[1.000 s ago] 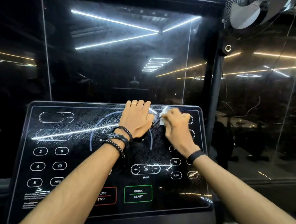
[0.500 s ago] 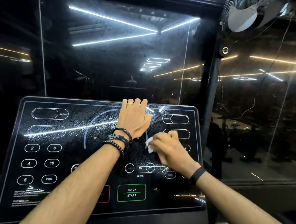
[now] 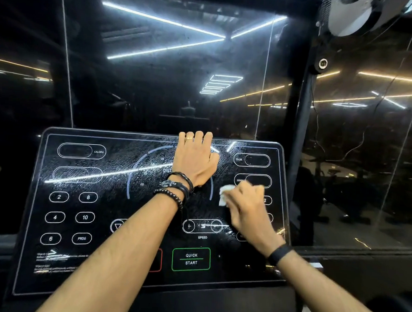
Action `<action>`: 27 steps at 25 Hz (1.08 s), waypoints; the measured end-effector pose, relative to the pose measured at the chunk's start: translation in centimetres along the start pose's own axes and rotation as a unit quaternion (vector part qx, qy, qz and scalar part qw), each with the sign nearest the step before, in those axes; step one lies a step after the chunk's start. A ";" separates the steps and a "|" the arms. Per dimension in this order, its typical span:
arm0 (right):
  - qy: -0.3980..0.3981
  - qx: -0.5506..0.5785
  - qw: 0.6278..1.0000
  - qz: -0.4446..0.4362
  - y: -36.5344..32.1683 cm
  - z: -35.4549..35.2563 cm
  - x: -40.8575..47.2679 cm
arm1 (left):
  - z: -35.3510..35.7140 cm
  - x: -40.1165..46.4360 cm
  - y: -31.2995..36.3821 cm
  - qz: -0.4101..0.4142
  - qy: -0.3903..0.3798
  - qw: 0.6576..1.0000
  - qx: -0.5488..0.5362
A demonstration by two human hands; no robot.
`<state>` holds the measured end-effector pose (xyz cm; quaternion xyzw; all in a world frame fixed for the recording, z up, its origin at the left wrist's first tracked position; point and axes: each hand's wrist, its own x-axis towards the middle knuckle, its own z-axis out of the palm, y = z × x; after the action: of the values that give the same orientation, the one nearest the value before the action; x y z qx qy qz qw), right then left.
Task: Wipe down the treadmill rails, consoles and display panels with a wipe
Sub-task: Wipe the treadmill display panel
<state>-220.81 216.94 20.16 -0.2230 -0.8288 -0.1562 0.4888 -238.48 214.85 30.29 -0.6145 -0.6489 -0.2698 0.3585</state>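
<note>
Rubbing the shiny black console (image 3: 58, 219) is the job right now. The right hand (image 3: 245, 206) curls its fingers round a small white wipe (image 3: 224, 194) and presses it on the glass at about 3 o'clock from the middle dial. The left hand (image 3: 195, 160) lies flat with straight fingers, and the fingertips hook over the top edge at 12 o'clock. Bracelets (image 3: 174, 187) sit on that wrist.

What could go wrong? The green QUICK START button (image 3: 191, 259) is at 6 o'clock, close under the arms. A wrist or the wipe could bump it, and I think the belt might start. The bracelets could also scratch the glass if that wrist slides. The wipe looks small, so it may leave streaks.
</note>
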 end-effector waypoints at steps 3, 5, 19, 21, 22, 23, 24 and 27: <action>-0.059 -0.019 0.991 -0.117 -0.1 -0.4 -1.8 | 0.2 -0.1 0.0 0.000 0.008 1.000 -0.011; 0.021 -0.020 1.000 -0.006 2.1 -1.2 -0.4 | 0.2 -0.1 -0.2 -0.001 0.012 1.000 -0.014; -0.052 -0.021 0.994 -0.096 0.8 -1.4 -3.1 | 1.4 -0.2 -0.3 0.005 0.049 0.999 -0.018; -0.034 -0.046 0.995 -0.085 2.8 -2.1 -1.9 | 1.4 -0.2 -0.3 0.003 0.049 0.999 -0.021; 0.015 -0.051 0.998 -0.017 3.8 -2.2 -0.9 | 1.3 -0.2 -0.3 0.002 0.046 0.999 -0.023; 0.059 -0.037 0.996 0.055 3.8 -2.3 0.0 | 1.3 -0.2 -0.4 0.002 0.045 0.999 -0.025; 0.073 -0.026 0.993 0.089 3.4 -2.1 0.1 | 1.2 -0.2 -0.3 0.002 0.047 0.999 -0.027; -0.030 -0.026 0.999 -0.037 0.1 -0.2 -3.3 | 1.5 -0.3 -0.3 0.005 0.061 0.998 -0.029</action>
<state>-219.23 216.22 17.41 -0.2096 -0.8463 -0.1892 0.4517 -238.99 215.85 29.19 -0.6103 -0.6149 -0.3233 0.3807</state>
